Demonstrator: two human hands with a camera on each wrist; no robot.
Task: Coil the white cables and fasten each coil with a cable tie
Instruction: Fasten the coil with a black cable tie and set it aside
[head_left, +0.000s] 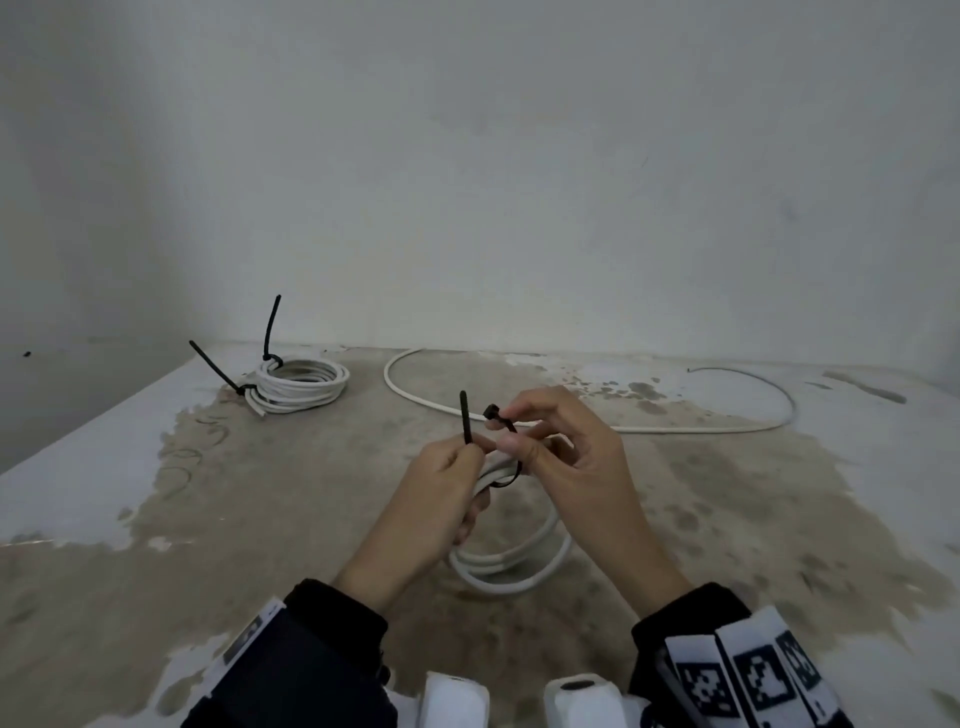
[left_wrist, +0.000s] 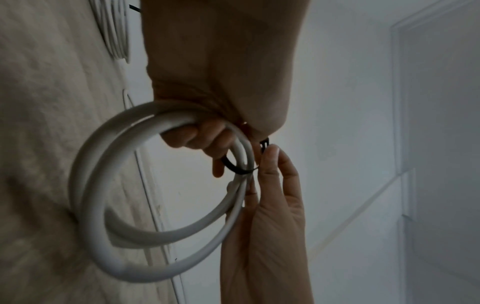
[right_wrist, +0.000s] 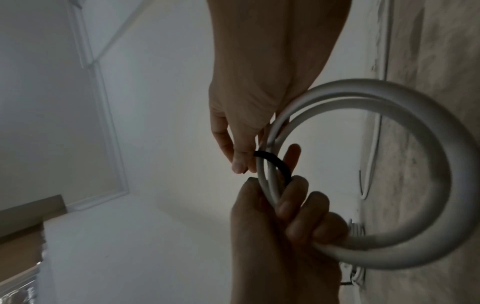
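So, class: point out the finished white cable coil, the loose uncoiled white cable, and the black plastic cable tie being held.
Finished white cable coil (head_left: 304, 387): head view, its stacked loops.
Loose uncoiled white cable (head_left: 727, 429): head view, its near run.
Black plastic cable tie (head_left: 466, 418): head view, its upright tail.

Top of the held coil was hidden behind both hands in head view. Black cable tie partly buried under fingers; couldn't tell if its tip was in the head. Both forearms cut off at the near edge.

Smooth white cable, worn patchy tabletop
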